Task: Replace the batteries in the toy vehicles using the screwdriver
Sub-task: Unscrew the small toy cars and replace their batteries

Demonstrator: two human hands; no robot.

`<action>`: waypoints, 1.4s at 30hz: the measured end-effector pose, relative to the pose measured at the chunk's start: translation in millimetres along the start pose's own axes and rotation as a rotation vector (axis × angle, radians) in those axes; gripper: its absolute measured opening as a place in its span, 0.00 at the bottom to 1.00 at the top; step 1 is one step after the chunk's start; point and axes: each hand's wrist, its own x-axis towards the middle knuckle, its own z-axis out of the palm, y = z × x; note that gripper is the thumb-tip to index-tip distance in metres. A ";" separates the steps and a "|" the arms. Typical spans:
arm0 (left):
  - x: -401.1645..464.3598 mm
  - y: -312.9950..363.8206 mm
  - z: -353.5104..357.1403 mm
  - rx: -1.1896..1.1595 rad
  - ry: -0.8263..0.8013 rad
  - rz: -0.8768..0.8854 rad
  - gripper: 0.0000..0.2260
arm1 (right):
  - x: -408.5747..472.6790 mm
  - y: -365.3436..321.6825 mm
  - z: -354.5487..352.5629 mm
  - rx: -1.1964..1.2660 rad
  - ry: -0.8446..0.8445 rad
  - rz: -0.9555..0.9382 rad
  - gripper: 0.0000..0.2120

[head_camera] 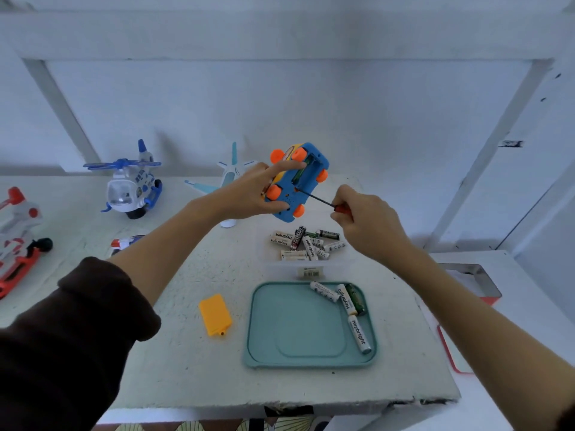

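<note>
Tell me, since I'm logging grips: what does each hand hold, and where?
Left hand grips the toy car by its side; right hand pinches the screwdriver by its red handle.

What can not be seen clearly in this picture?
- Head view: inside the toy car compartment, dark; batteries there cannot be told.
- Screwdriver handle, mostly hidden in the right hand.
- Red toy, cut off by the left edge.
- Light blue toy plane, partly behind the left hand.

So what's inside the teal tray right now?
Four batteries lie in the teal tray, all along its right side. The rest of it is bare, and nothing covers any part.
</note>
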 end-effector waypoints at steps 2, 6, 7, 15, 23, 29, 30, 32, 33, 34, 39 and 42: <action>0.1 0.8 3.6 -0.079 0.010 0.005 0.29 | 2.3 -3.5 5.4 0.013 0.017 0.007 0.05; -0.2 -0.9 13.0 -0.135 0.074 0.002 0.32 | 4.7 -6.7 12.1 0.058 0.044 0.027 0.05; -0.2 -1.4 15.0 -0.142 0.089 -0.001 0.32 | 4.5 -7.2 13.1 0.070 0.049 0.030 0.04; -2.3 -5.7 15.7 -0.183 0.150 0.009 0.30 | -0.1 -2.1 7.4 0.107 0.090 0.050 0.03; -2.4 -2.6 16.2 -0.173 0.140 0.018 0.30 | 5.0 -5.9 3.2 0.053 0.085 0.025 0.03; -4.1 1.7 27.7 -0.232 0.218 -0.029 0.30 | 2.1 -15.7 15.6 0.007 0.122 0.036 0.02; -4.0 2.9 29.6 -0.282 0.237 -0.033 0.30 | 1.0 -17.5 18.6 0.026 0.138 0.033 0.03; -4.0 6.0 32.3 -0.396 0.262 -0.046 0.29 | -0.7 -20.8 23.1 0.084 0.171 0.019 0.03; -4.1 7.8 32.9 -0.425 0.272 -0.052 0.29 | -1.1 -21.7 24.4 0.110 0.185 0.015 0.03; -4.0 8.9 33.1 -0.432 0.279 -0.059 0.29 | -1.2 -22.2 25.1 0.128 0.194 0.013 0.04; -10.5 6.9 26.9 -0.385 0.244 -0.046 0.28 | -4.0 -15.6 23.0 0.179 0.192 0.009 0.04; -14.3 1.4 22.2 -0.335 0.194 -0.041 0.27 | -2.6 -8.9 12.1 0.150 0.228 0.033 0.04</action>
